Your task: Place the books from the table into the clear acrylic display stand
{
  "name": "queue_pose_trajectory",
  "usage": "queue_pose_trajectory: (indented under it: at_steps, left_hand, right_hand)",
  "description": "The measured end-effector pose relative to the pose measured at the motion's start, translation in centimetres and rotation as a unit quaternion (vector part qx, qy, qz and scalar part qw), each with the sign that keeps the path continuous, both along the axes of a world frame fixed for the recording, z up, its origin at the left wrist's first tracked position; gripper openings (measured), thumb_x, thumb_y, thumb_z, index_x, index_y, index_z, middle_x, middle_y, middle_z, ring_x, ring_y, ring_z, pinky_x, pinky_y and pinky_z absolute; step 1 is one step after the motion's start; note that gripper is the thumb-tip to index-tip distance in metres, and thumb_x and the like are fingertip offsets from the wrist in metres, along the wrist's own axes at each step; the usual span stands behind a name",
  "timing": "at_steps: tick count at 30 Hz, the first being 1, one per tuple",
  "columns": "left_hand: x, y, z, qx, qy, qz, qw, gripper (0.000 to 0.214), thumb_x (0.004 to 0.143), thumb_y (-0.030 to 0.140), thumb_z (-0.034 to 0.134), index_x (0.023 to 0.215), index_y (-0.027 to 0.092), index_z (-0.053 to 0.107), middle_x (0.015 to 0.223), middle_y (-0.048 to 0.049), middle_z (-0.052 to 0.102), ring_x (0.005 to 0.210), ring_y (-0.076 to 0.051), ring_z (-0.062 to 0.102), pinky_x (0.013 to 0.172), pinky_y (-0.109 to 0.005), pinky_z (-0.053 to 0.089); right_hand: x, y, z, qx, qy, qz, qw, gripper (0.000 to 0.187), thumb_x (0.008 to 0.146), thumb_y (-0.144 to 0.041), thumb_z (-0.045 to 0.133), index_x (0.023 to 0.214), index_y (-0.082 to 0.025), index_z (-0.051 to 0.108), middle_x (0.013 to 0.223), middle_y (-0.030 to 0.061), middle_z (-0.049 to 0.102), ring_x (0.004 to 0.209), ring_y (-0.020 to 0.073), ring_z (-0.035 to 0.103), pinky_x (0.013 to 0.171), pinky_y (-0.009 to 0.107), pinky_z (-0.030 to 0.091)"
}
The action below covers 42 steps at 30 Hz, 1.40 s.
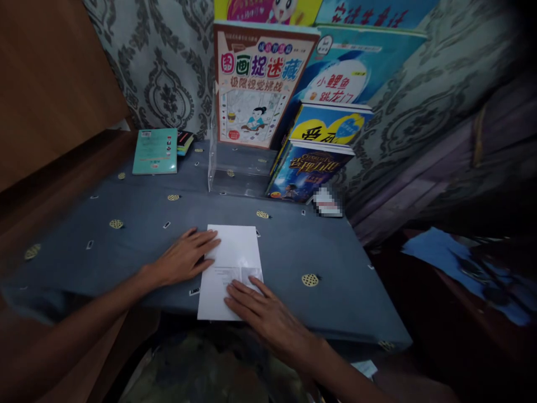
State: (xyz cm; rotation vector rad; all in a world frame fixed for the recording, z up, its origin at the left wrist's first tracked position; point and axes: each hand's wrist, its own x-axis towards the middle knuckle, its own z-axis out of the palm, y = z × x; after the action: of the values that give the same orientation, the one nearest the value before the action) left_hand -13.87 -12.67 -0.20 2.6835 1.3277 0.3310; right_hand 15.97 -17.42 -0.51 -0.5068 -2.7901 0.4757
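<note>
A white rectangular sheet or thin booklet (229,246) with faint small print lies at the table's near edge; I cannot tell whether it has several pages. My left hand (184,257) rests palm down at its left side, fingertips on the upper left part. Across its lower right part lies my right hand (255,305), fingers extended and covering some of the print. Both hands are open, with nothing gripped. A paler, shiny patch shows beside the right fingertips.
Behind stands a clear acrylic rack (241,182) holding several colourful books, including a dark blue one (304,170) in front. A green book (155,152) lies at the back left. A blurred-out small item (328,202) sits right of the rack. The table has a grey patterned cloth (138,246).
</note>
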Motion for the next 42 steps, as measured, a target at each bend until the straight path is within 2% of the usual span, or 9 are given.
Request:
queue_pose_trajectory:
  at_steps: [8, 13, 20, 24, 27, 29, 32, 35, 42]
  left_hand:
    - [-2.1, -3.2, 1.8, -0.125, -0.012, -0.113, 0.986, 0.095, 0.072, 0.071, 0.074, 0.153, 0.035, 0.040, 0.164, -0.0112, 0.031, 0.152, -0.033, 0.029, 0.123, -0.059, 0.018]
    - [-1.3, -3.7, 1.9, -0.127, -0.088, -0.085, 0.984, 0.046, 0.100, 0.038, 0.054, 0.146, 0.033, 0.051, 0.151, -0.0072, 0.053, 0.140, -0.023, 0.050, 0.121, -0.048, 0.032]
    - [1.9, -2.0, 5.4, -0.116, -0.341, 0.072, 0.930, 0.026, 0.098, 0.036, 0.053, 0.100, 0.020, 0.073, 0.086, -0.0006, 0.075, 0.078, -0.016, 0.069, 0.070, -0.025, 0.056]
    - [3.0, 0.0, 6.3, -0.188, -0.475, 0.129, 0.850, 0.032, 0.093, 0.041, 0.057, 0.108, 0.015, 0.066, 0.078, -0.0012, 0.069, 0.059, -0.012, 0.061, 0.052, -0.021, 0.050]
    - [3.0, 1.8, 4.8, -0.277, -0.473, 0.148, 0.823, 0.046, 0.090, 0.044, 0.057, 0.124, 0.014, 0.055, 0.076, -0.0007, 0.067, 0.053, -0.013, 0.059, 0.046, -0.023, 0.046]
    - [2.5, 2.7, 3.5, -0.287, -0.405, 0.181, 0.849, 0.047, 0.089, 0.042, 0.056, 0.127, 0.015, 0.050, 0.069, 0.0025, 0.063, 0.050, -0.014, 0.057, 0.047, -0.024, 0.045]
    - [1.7, 3.1, 2.3, -0.185, -0.257, 0.247, 0.916, 0.044, 0.089, 0.035, 0.056, 0.128, 0.017, 0.050, 0.064, 0.0052, 0.058, 0.058, -0.017, 0.059, 0.059, -0.027, 0.046]
    - [1.5, 3.0, 2.3, -0.088, -0.112, 0.264, 0.954, 0.038, 0.092, 0.032, 0.054, 0.127, 0.019, 0.054, 0.077, -0.0001, 0.064, 0.074, -0.021, 0.064, 0.067, -0.031, 0.047]
    - [3.0, 5.5, 0.9, 0.063, -0.040, 0.156, 0.985, 0.035, 0.096, 0.017, 0.040, 0.128, 0.013, 0.054, 0.129, -0.0180, 0.062, 0.123, -0.030, 0.056, 0.101, -0.048, 0.048]
  right_hand:
    - [1.1, -0.8, 0.6, -0.020, 0.148, -0.023, 0.989, 0.045, 0.102, -0.010, 0.044, 0.144, -0.023, 0.053, 0.128, 0.0080, 0.072, 0.126, 0.0175, 0.064, 0.110, 0.038, 0.052]
    - [0.4, 0.2, 4.4, -0.165, 0.213, -0.099, 0.958, 0.037, 0.102, -0.018, 0.049, 0.134, -0.028, 0.063, 0.121, 0.0045, 0.076, 0.109, 0.0166, 0.073, 0.095, 0.031, 0.061]
    - [-0.9, 4.4, 6.8, -0.318, 0.454, -0.235, 0.799, 0.049, 0.089, -0.036, 0.073, 0.135, -0.028, 0.058, 0.114, 0.0058, 0.077, 0.103, 0.0213, 0.074, 0.091, 0.037, 0.061]
    - [-1.9, 7.7, 5.0, -0.326, 0.481, -0.266, 0.769, 0.061, 0.085, -0.041, 0.073, 0.140, -0.027, 0.049, 0.092, 0.0010, 0.076, 0.086, 0.0186, 0.073, 0.081, 0.036, 0.060]
    - [-2.5, 9.1, 2.5, -0.313, 0.437, -0.308, 0.785, 0.065, 0.090, -0.040, 0.065, 0.147, -0.025, 0.039, 0.078, -0.0030, 0.069, 0.073, 0.0173, 0.068, 0.069, 0.033, 0.057]
    - [-2.5, 9.3, 1.0, -0.263, 0.346, -0.345, 0.832, 0.062, 0.089, -0.036, 0.063, 0.146, -0.022, 0.041, 0.071, -0.0041, 0.065, 0.066, 0.0174, 0.064, 0.065, 0.032, 0.054]
    - [-2.0, 8.9, 0.2, -0.148, 0.118, -0.402, 0.896, 0.059, 0.088, -0.032, 0.064, 0.143, -0.021, 0.047, 0.074, -0.0006, 0.068, 0.066, 0.0202, 0.065, 0.065, 0.032, 0.050]
    - [-1.8, 8.3, 1.2, -0.071, -0.028, -0.430, 0.900, 0.052, 0.092, -0.033, 0.062, 0.141, -0.021, 0.052, 0.083, 0.0041, 0.072, 0.074, 0.0239, 0.069, 0.067, 0.032, 0.050]
    - [-7.0, 9.9, 2.4, 0.017, 0.018, -0.266, 0.964, 0.051, 0.097, -0.020, 0.045, 0.147, -0.009, 0.045, 0.140, 0.0191, 0.059, 0.132, 0.0279, 0.055, 0.111, 0.043, 0.045]
